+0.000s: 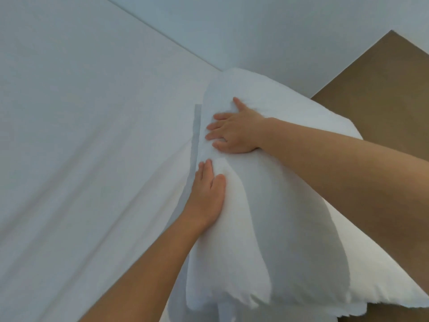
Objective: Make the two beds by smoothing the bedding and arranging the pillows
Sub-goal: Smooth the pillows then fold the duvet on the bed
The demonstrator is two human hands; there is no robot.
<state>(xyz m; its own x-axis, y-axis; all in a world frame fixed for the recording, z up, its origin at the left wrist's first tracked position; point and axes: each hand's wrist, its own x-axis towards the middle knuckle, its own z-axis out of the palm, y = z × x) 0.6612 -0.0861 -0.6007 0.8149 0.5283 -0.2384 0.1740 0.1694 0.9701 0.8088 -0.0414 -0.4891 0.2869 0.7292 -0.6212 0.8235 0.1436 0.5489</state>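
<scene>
A white pillow (267,205) is lying on the wrinkled white bed sheet (92,140) beside a brown panel (383,89); the left hand (206,196) and right hand (234,132) are pressing on it, fingers straight, each grip wide

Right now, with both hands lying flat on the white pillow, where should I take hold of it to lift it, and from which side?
Probably by its long edges, one hand from each side. The pillow is plump and rounded on top, so the left hand and right hand find nothing to pinch there; the edges taper thinner.
</scene>
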